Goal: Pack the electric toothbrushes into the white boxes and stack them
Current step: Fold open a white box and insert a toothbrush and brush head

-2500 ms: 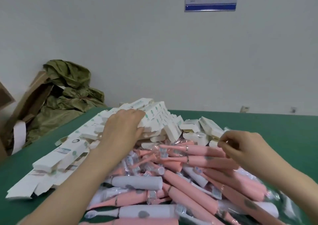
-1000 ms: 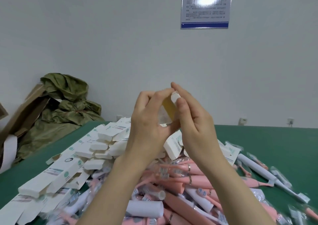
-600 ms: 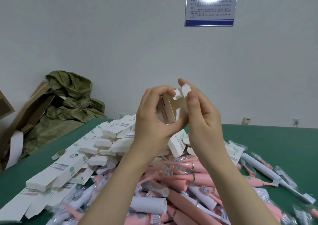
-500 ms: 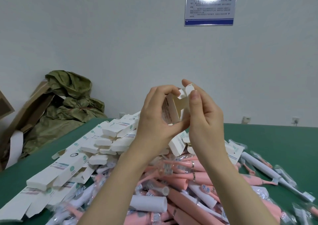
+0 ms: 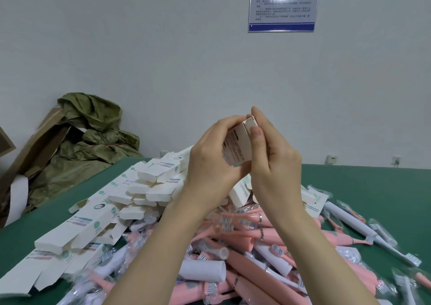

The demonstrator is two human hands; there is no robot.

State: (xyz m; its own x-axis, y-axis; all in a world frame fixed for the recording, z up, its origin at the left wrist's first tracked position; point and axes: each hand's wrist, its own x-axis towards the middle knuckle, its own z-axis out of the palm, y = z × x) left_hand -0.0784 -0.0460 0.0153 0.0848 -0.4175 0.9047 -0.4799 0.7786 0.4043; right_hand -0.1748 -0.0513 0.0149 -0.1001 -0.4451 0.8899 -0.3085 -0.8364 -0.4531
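Fingers (image 5: 221, 125) of left hand (image 5: 210, 157) curl round a white box (image 5: 236, 147), held up above the heap. Right hand (image 5: 276, 164) pinches the box's end flap (image 5: 251, 123) between thumb and forefinger; the flap looks folded nearly shut. Box contents: can't tell. Below, on the green surface (image 5: 373, 188): a heap of pink and white electric toothbrushes (image 5: 245, 234), many in clear wrap. More white boxes (image 5: 149, 188) are piled on its left, touching it. Olive sacking (image 5: 93, 122) and cardboard (image 5: 35, 146) sit off the far-left edge. Blue-bordered notice (image 5: 283, 3) on the wall.
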